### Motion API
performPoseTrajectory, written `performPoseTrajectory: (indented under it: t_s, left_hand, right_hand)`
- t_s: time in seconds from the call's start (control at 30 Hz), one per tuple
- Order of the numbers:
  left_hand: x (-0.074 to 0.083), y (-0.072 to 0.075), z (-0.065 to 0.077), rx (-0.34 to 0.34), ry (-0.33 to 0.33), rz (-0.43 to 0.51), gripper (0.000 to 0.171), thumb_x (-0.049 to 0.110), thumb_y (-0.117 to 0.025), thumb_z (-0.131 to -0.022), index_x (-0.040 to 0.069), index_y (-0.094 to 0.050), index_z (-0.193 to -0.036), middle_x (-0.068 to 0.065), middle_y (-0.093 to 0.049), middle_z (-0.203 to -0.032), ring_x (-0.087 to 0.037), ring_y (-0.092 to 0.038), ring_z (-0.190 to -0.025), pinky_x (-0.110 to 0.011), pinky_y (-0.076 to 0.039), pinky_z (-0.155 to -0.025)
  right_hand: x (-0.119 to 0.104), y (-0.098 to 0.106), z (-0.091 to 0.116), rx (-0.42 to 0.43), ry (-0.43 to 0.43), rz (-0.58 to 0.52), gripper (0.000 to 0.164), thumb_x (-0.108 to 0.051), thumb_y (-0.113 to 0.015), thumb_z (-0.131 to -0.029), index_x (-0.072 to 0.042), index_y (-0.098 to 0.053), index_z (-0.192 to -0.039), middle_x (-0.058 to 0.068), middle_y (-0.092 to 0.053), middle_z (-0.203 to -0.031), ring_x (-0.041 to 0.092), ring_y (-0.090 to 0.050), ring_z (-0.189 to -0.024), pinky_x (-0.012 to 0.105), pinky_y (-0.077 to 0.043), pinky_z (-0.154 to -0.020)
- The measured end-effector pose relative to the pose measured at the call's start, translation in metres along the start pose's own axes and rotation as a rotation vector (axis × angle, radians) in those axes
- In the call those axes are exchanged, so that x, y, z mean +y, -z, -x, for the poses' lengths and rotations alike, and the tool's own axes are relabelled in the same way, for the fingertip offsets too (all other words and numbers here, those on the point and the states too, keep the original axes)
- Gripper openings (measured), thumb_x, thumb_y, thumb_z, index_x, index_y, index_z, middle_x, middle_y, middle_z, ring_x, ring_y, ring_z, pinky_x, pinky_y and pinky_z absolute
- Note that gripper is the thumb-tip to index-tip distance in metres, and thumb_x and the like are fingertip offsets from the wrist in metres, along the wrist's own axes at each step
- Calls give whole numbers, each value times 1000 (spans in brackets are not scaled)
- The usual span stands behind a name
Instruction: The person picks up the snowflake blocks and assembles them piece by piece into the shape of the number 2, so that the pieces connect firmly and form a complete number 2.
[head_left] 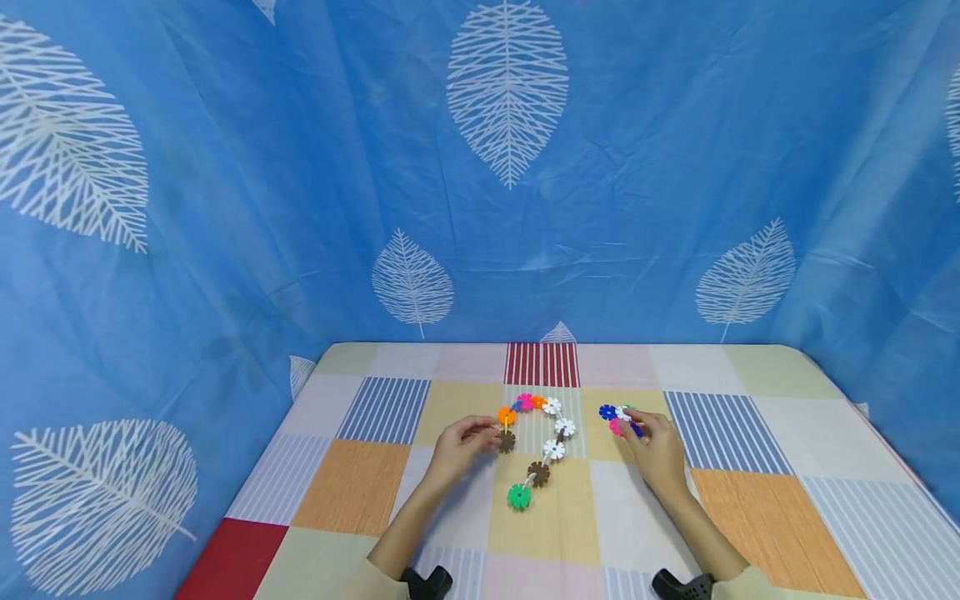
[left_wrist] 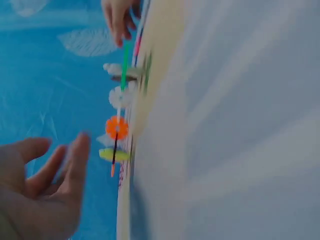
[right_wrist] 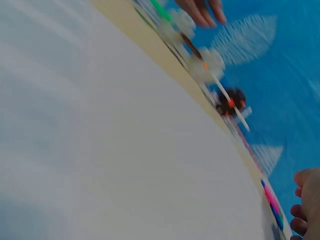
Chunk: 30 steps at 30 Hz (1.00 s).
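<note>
A curved chain of flower-shaped plastic discs joined by short connectors lies on the table in the head view. It runs from a brown disc [head_left: 507, 442] past an orange disc [head_left: 507, 415] and a pink disc [head_left: 525, 402], then several white ones, to a green disc [head_left: 519, 497]. My left hand [head_left: 461, 450] is at the brown end; its fingers look spread in the left wrist view. On the right, my right hand [head_left: 658, 450] has thumb and fingertips over a small group of loose discs, including a blue disc [head_left: 607, 412] and a pink disc [head_left: 617, 427]. Its fingers hide part of that group.
The table carries a patchwork cloth [head_left: 360, 483] with coloured squares and stripes. Behind it and along both sides hangs a blue curtain [head_left: 630, 208] with white leaf prints. A dark wrist camera strap [head_left: 427, 582] shows by the left sleeve.
</note>
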<state>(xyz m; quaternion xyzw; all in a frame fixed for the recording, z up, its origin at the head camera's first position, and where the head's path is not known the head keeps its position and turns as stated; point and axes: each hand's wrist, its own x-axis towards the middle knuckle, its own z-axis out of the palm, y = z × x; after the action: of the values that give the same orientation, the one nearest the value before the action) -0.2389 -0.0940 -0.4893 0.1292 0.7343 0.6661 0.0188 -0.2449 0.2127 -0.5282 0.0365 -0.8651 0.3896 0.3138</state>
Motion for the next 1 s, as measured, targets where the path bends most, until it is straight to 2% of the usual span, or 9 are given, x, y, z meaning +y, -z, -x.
performPoseTrajectory:
  t_s: [0.13,0.27,0.37,0.5,0.6,0.67,0.77,0.9,1.0]
  left_hand:
    - [-10,-9,16,-170,119,33,25,4,-55,-91,-14,-57,-108,-25,-64,-90,-31,-66,-75,-36,-56,-67]
    - [-17,-16,23,-217,206,-18,21,8,-58,-91,-9,-62,-102,-16,-66,-79,-20,-64,-62,-31,-56,-57]
    - [-14,-17,26,-239,237,-76,18,13,-62,-89,-2,-65,-98,-12,-65,-70,-16,-62,-54,-29,-54,-51]
    - [-3,-17,31,-315,254,-113,16,13,-67,-85,0,-67,-94,-15,-65,-66,-22,-64,-54,-31,-54,-50]
    - [-1,-18,32,-329,273,-106,14,10,-70,-82,-1,-67,-91,-16,-66,-67,-26,-65,-56,-32,-55,-51]
    - [-3,-20,32,-317,294,-82,13,6,-70,-81,-3,-67,-90,-17,-66,-67,-25,-65,-55,-32,-55,-52]
    - [-8,-23,31,-304,350,6,12,3,-67,-82,-5,-64,-90,-20,-66,-70,-20,-65,-55,-29,-55,-53]
    - [-13,-26,31,-335,397,179,13,2,-60,-87,-7,-56,-95,-24,-66,-76,-20,-67,-60,-28,-55,-56]
    - [-16,-28,31,-358,380,256,13,3,-56,-90,-6,-50,-98,-21,-66,-75,-20,-66,-60,-27,-55,-57]
  right_hand:
    - [20,1,-12,-86,-42,41,34,-11,-66,-85,7,-61,-114,22,-57,-90,30,-50,-73,35,-38,-58]
    - [26,-2,-17,-111,-45,86,31,-14,-67,-85,3,-64,-111,22,-54,-90,31,-48,-77,35,-36,-59]
    - [28,-4,-16,-94,-44,109,25,-13,-70,-82,0,-69,-104,22,-55,-92,33,-48,-83,38,-36,-62]
    - [28,-4,-16,-71,-66,63,26,-12,-74,-78,-2,-68,-101,19,-55,-92,30,-47,-85,37,-36,-63]
    - [27,-3,-16,-24,-80,-26,24,-6,-75,-76,-2,-66,-97,13,-58,-84,19,-51,-78,25,-40,-64]
    - [25,-2,-15,-7,-79,-119,23,-3,-74,-76,-1,-64,-96,10,-59,-80,9,-52,-71,16,-42,-59]
    - [16,0,-9,-19,-63,-278,21,1,-72,-77,2,-64,-96,10,-62,-78,0,-55,-63,12,-47,-54]
    - [-11,-1,10,-137,-37,-509,15,5,-67,-80,6,-65,-95,16,-65,-80,9,-64,-65,23,-54,-59]
    - [-32,-4,29,-292,-4,-611,11,4,-64,-83,6,-64,-94,17,-67,-80,17,-67,-68,29,-55,-62]
